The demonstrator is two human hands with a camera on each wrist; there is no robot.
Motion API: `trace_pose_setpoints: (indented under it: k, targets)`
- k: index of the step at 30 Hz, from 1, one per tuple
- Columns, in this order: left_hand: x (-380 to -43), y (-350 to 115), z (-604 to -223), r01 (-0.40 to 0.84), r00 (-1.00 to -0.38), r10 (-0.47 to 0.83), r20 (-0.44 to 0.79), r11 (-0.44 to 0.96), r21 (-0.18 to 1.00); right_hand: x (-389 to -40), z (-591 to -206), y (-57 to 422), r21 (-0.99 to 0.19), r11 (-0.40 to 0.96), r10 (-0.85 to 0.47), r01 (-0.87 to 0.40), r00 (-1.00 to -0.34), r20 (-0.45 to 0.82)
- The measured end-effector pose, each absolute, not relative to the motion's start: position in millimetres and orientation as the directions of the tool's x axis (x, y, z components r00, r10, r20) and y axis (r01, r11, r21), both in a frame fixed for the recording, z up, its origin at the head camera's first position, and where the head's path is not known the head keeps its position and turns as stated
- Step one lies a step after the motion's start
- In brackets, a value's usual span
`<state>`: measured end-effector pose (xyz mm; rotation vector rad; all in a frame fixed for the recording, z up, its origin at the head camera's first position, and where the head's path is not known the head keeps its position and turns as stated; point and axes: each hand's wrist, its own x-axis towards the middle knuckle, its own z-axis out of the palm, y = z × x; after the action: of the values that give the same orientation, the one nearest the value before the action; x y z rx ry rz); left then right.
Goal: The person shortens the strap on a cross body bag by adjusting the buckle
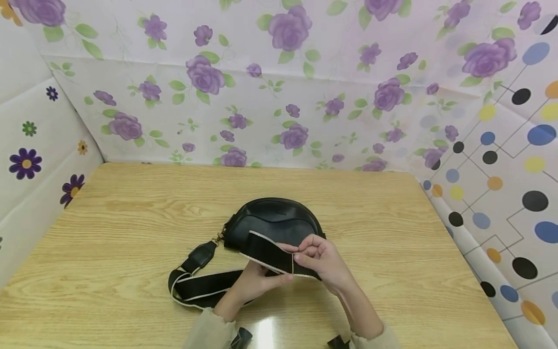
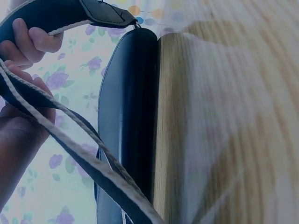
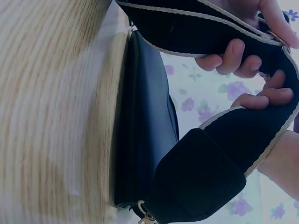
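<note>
A black half-moon bag sits on the wooden table, with its wide black strap edged in cream. The strap is lifted in front of the bag. My left hand grips it from below, its fingers partly hidden behind the webbing. Just to the right, my right hand pinches the strap beside a thin metal slider. In the right wrist view, curled fingers hold the webbing near the slider. A black leather end tab joins the strap to the bag's left side by a gold-coloured clasp.
A slack loop of strap lies on the wooden table at left. Flower-printed sheeting stands behind the table, and dotted sheeting borders the right side. Beige sleeves reach the wrists.
</note>
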<state>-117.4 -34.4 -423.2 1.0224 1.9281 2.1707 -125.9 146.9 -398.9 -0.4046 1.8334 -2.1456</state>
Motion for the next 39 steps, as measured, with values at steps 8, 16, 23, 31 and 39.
trace_pose_setpoints:
  k: [8, 16, 23, 31, 39]
  targets:
    - [-115.6, -35.2, -422.8, 0.323, -0.788, 0.464, 0.406, -0.251, 0.913, -124.2, -397.7, 140.9, -0.985, -0.174, -0.403, 0.016, -0.914, 0.056]
    - [-114.5, -35.8, -419.3, 0.308, -0.79, 0.449, 0.418, -0.299, 0.903, -125.5, -395.7, 144.7, -0.996, -0.078, -0.46, -0.038, -0.885, 0.069]
    - [-115.2, -37.0, -419.1, 0.348, -0.795, 0.424, 0.434, -0.267, 0.899, -128.2, -398.3, 153.8, -0.992, -0.049, -0.553, -0.114, -0.824, 0.122]
    - [-116.9, -39.2, -419.1, 0.371, -0.8, 0.403, 0.444, -0.248, 0.895, -130.5, -402.8, 165.8, -0.976, -0.043, -0.627, -0.214, -0.755, 0.194]
    - [-116.9, -41.1, -418.8, 0.375, -0.812, 0.374, 0.448, -0.254, 0.891, -132.2, -405.9, 168.9, -0.967, -0.08, -0.604, -0.241, -0.76, 0.239]
